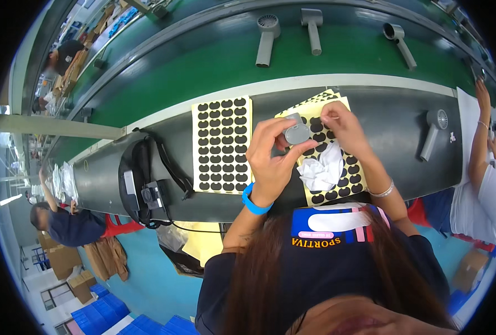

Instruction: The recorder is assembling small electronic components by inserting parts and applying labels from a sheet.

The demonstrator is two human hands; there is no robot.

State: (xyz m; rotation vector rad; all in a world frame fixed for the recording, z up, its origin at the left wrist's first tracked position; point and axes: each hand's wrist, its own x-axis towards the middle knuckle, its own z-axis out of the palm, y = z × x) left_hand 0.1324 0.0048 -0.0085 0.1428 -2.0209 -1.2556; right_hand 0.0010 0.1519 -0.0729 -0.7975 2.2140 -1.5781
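My left hand (271, 159), with a blue band at its wrist, grips a grey handheld fan (297, 134) between thumb and fingers. A flat round face of the fan is turned up toward me; most of the rest is hidden. To its right, my right hand (345, 127) is raised over the sticker sheets with its fingers curled together; whatever they pinch is too small to make out. Beneath both hands lie yellow sheets of black round stickers (349, 177), fanned in a loose stack. A crumpled white cloth or tissue (321, 169) rests on them, beside my right wrist.
Another sticker sheet (223, 146) lies left on the dark table (396, 145). Further left is a black strapped bag (133, 176) with a small device (154, 194). One grey fan (434, 134) lies right; several stand on the green conveyor (214, 64). Co-workers (477, 190) are at both sides.
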